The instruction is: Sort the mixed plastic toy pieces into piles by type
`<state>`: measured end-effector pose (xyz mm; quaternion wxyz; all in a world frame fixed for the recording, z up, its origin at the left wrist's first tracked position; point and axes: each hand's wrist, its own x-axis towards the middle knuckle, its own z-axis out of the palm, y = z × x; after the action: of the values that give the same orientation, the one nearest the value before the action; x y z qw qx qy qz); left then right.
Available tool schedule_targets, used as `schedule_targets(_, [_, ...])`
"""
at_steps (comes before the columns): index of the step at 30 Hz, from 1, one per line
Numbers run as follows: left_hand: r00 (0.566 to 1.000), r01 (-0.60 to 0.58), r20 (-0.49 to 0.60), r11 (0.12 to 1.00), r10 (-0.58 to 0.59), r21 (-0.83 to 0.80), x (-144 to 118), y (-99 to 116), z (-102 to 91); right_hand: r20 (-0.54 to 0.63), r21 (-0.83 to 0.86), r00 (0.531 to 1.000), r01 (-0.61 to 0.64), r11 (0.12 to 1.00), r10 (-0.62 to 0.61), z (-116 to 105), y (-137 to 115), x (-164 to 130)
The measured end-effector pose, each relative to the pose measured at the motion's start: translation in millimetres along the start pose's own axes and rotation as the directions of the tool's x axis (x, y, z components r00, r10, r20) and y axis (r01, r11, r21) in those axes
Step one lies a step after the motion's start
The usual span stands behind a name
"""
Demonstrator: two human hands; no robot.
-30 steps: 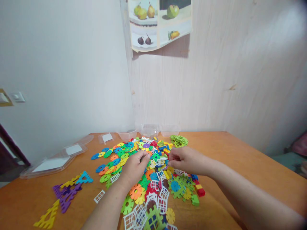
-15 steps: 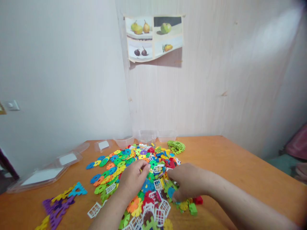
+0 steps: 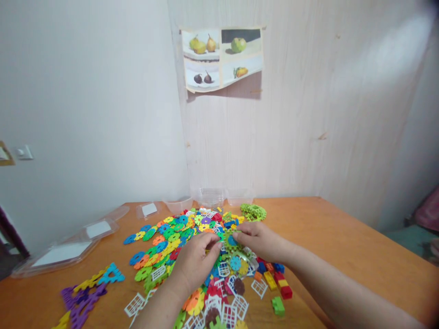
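My left hand (image 3: 198, 257) is over the middle of the pile of plastic toy pieces. Its fingers are curled, with the thumb close to the index finger; whatever lies in the pinch is hidden. Just to the right, my right hand (image 3: 261, 240) has thumb and fingers closed at the edge of a light green toothed piece (image 3: 235, 234), beside a blue disc. Below the hands lie flower-shaped discs, among them a light blue disc (image 3: 235, 262), a brown disc (image 3: 239, 287) and an orange disc (image 3: 195, 301), mixed with white window-frame pieces (image 3: 240, 306).
Yellow and red bricks (image 3: 283, 287) and a green brick (image 3: 278, 306) lie right of the pile. Purple triangle pieces (image 3: 84, 310) sit at left. Clear lids (image 3: 61, 253) and containers (image 3: 177, 204) line the back, with a green linked ring (image 3: 254, 212) at back right.
My right hand has moved up and left, closer to my left hand, with a light green piece at its fingers. Bricks and a window-frame piece now show where it was. My left hand has shifted slightly right.
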<state>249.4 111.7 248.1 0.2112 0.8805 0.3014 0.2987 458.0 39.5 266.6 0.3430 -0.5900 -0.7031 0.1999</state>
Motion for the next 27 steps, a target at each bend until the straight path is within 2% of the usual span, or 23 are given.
schedule_targets(3, [1.000,-0.009,0.022,1.000,0.009,0.017,-0.2,1.8,-0.1,-0.063,-0.008,0.996,0.067,0.998,-0.068,-0.6,3.0,2.9])
schedule_targets(7, [0.999,-0.022,0.039,0.998,0.020,0.055,-1.1,2.8,-0.2,-0.279,-0.030,0.960,0.027,0.999,-0.035,-6.8,11.4,4.6])
schedule_targets(8, [0.999,-0.031,0.041,0.997,0.029,0.065,-1.4,3.0,-0.2,-0.303,-0.036,0.952,0.035,0.999,-0.044,-8.6,13.3,4.1])
schedule_targets(11, [0.997,-0.056,0.052,0.994,0.052,0.097,-2.4,3.1,0.0,-0.206,0.050,0.978,0.048,0.998,-0.036,-11.8,16.2,1.8])
schedule_targets(13, [0.996,-0.062,0.067,0.991,0.054,0.118,-3.0,2.6,0.5,-0.143,0.157,0.989,-0.016,0.988,0.038,-12.6,16.6,1.5])
schedule_targets(14, [0.996,-0.062,0.075,0.990,0.053,0.130,-3.4,2.1,0.7,-0.159,0.195,0.983,-0.059,0.979,0.091,-13.4,17.0,2.1])
schedule_targets(16, [0.994,-0.061,0.095,0.986,0.046,0.158,-4.0,1.0,1.4,-0.267,0.227,0.945,-0.129,0.965,0.189,-17.5,19.9,5.1])
schedule_targets(19, [0.992,-0.060,0.124,0.980,0.036,0.188,-4.5,0.3,2.4,-0.431,0.192,0.863,-0.199,0.961,0.265,-31.8,31.9,13.3])
schedule_targets(24, [0.988,-0.069,0.150,0.976,0.038,0.206,-4.8,0.6,2.9,-0.545,0.034,0.783,-0.338,0.941,0.301,-60.6,66.1,30.3])
schedule_targets(27, [0.987,-0.071,0.154,0.976,0.039,0.208,-5.3,-0.5,3.7,-0.567,-0.090,0.769,-0.414,0.906,0.295,-68.7,81.6,39.9])
